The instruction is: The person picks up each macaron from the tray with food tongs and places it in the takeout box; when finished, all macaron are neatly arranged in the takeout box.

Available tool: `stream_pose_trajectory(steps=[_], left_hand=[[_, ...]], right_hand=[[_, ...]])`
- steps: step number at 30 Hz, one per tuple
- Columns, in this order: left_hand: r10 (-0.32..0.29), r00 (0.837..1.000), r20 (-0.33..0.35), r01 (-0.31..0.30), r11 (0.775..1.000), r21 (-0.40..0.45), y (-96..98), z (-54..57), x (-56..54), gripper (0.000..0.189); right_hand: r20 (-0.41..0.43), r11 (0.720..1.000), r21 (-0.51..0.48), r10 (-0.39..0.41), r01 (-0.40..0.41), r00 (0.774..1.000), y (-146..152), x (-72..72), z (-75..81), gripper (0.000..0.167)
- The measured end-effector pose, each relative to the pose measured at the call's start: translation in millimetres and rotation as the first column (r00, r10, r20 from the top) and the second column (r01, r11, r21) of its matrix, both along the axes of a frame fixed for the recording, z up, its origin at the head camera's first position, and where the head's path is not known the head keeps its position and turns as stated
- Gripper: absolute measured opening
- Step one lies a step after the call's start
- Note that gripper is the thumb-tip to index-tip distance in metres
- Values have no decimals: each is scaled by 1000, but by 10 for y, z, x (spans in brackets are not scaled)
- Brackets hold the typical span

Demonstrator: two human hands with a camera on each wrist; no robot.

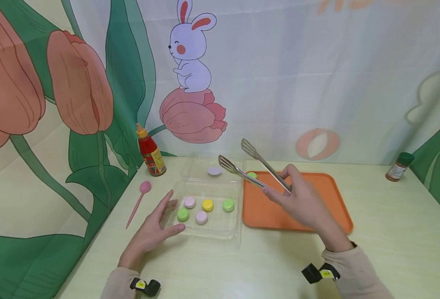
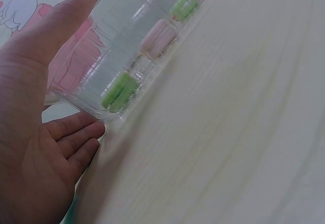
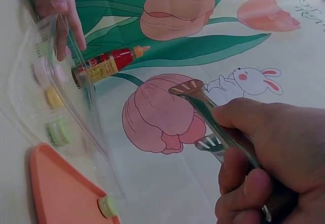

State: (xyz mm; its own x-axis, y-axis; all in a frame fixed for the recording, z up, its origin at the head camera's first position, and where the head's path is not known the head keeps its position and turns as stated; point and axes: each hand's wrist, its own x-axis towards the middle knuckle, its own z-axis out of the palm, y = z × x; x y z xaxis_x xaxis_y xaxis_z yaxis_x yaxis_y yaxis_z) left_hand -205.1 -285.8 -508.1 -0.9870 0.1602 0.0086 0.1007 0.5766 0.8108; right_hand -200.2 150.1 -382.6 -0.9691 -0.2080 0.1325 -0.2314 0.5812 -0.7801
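Note:
Metal tongs [image 1: 268, 168] are gripped in my right hand [image 1: 298, 199], their slotted ends spread apart with nothing between them, above the far left corner of the orange tray [image 1: 298, 224]. A clear plastic box [image 1: 220, 234] with its lid folded back holds several macarons: a yellow macaron [image 1: 207, 204], lilac ones such as this macaron [image 1: 201, 217], and green ones such as this macaron [image 1: 228, 205]. My left hand [image 1: 154, 228] rests at the box's left side, thumb and fingers spread around its corner. One green macaron [image 3: 107, 206] sits on the tray, partly hidden by the tongs in the head view.
A pink spoon [image 1: 139, 203] lies left of the box. Behind it stands a red sauce bottle [image 1: 152, 153] with a yellow cap. A small green-capped jar [image 1: 399, 167] is at the far right. A lilac piece [image 1: 214, 170] shows at the lid. A printed curtain [image 1: 272, 83] hangs behind.

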Motion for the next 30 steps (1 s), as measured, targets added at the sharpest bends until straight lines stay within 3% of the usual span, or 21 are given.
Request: stream_pose_trajectory(steps=[10,16,21,30], left_hand=[[-3,1000,1,3,1000,-1,-6,-6,2,115],[0,1000,-10,0,1000,-3,-8,-9,10,113],[0,1000,-13,0,1000,-3,-8,-10,11,113],[1,1000,-8,-2,1000,-8,1,-10,6,113]], right_hand=[[-50,992,-79,-98,94,994,170,-30,61,74],[-84,987,-33,-157,154,984,283,-47,80,78],[-66,984,-9,-178,178,982,342,-69,75,89],[-30,980,13,-196,196,980,403,-191,-75,92]])
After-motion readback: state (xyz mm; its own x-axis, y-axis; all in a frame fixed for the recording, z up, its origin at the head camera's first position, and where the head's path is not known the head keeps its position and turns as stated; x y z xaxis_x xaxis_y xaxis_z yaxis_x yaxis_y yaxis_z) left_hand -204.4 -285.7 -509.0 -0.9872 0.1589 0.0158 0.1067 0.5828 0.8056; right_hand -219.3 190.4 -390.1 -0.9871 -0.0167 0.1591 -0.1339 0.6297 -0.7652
